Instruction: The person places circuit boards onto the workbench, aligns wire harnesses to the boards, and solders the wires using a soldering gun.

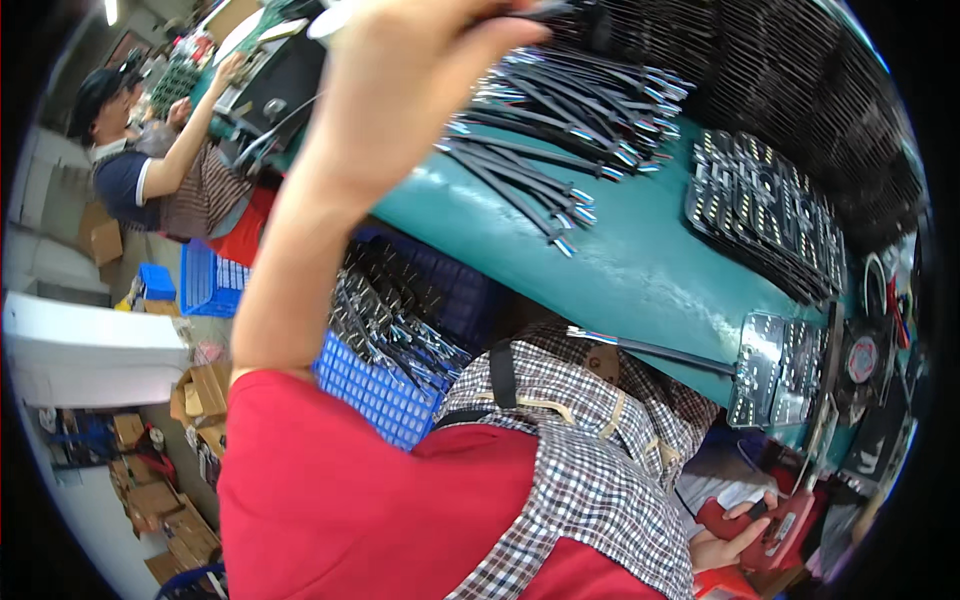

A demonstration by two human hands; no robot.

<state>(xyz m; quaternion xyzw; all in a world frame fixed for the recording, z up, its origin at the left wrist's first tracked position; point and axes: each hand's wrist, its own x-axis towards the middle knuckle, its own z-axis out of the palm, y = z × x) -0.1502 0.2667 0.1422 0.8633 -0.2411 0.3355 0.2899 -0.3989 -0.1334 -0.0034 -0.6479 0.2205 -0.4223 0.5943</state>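
Note:
My left hand (410, 75) is raised over the bench at the top and blurred. Its thumb points right beside a bundle of black cables (590, 100) with stripped coloured wire ends; most fingers are cut off by the upper edge. A small dark piece (757, 510) sits in the closed fingers of my right hand (735, 540), low at the right by a red machine part (785, 535). That forearm is hidden behind my checked apron. On the bench's near right lie rectangular LED boards (765, 370), with a black cable (665, 350) running left from them.
LED boards stand stacked (765, 210) on the green bench (640, 240). Dark racks (790, 70) line its back. A blue basket (375, 385) of cabled pieces stands below. A co-worker (165, 160) works at the far left. Cardboard boxes (190, 525) occupy the floor.

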